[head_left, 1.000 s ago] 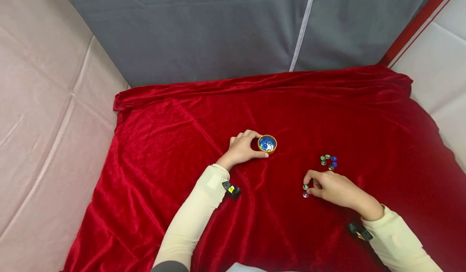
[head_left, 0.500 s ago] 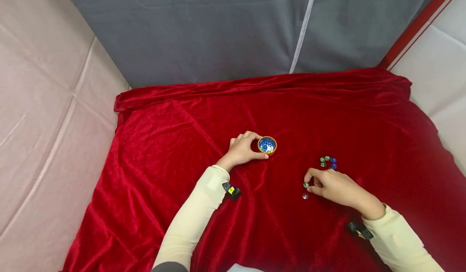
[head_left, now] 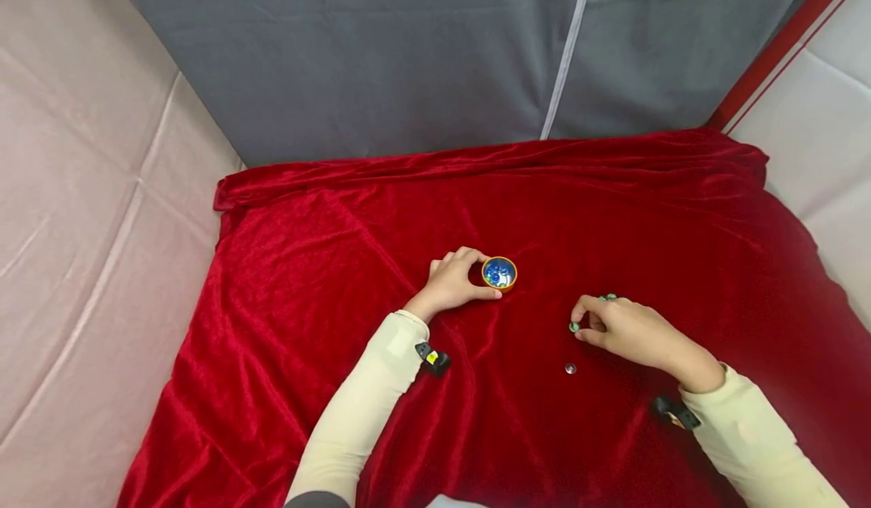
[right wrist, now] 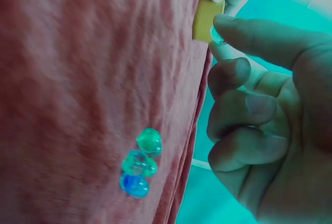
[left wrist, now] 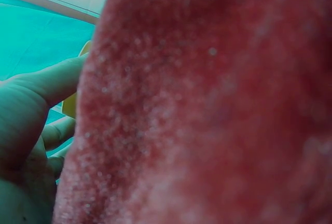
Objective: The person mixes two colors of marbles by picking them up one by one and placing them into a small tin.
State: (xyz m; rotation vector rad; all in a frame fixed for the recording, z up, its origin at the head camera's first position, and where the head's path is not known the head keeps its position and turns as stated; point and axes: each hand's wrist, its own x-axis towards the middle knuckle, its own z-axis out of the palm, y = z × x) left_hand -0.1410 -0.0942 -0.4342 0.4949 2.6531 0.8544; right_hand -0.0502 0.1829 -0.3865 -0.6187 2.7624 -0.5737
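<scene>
My left hand (head_left: pixel 450 285) grips a small round orange-rimmed container (head_left: pixel 504 289) between thumb and fingers. Blue and green marbles lie inside it. In the left wrist view, only a yellow sliver of the container (left wrist: pixel 69 106) shows behind the thumb. My right hand (head_left: pixel 633 336) pinches a green glass marble (head_left: pixel 574 327) between thumb and forefinger, to the right of the container. The right wrist view has this marble (right wrist: pixel 217 36) at the fingertips, the other fingers curled. One clear marble (head_left: pixel 570 369) lies on the cloth nearer to me.
Several loose green and blue marbles (right wrist: pixel 149 142) lie grouped on the cloth, mostly hidden behind my right hand in the head view. Red velvet cloth (head_left: pixel 381 243) with wrinkles covers the surface. A grey panel (head_left: pixel 367 62) stands at the back, with pale walls at both sides.
My right hand has lifted the green marble away from the clear one and moved it away from me. It now covers most of the loose group. My left hand keeps holding the container.
</scene>
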